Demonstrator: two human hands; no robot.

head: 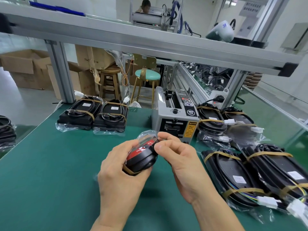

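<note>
My left hand [116,170] grips a black oval part with a red face [141,157], wrapped in a clear plastic bag, above the green mat [50,164]. My right hand [176,157] pinches the bag's top edge at the part's upper right, thumb and forefinger together. A tan band crosses the part's lower end. The grey tape dispenser [175,117] stands just behind my hands.
Two bagged black parts with coiled cables [93,114] lie at the back left. Several more bagged parts [253,174] are stacked at the right. Aluminium frame posts [60,72] and a shelf rail [150,42] cross overhead. Stools and cardboard boxes stand beyond the table's far edge.
</note>
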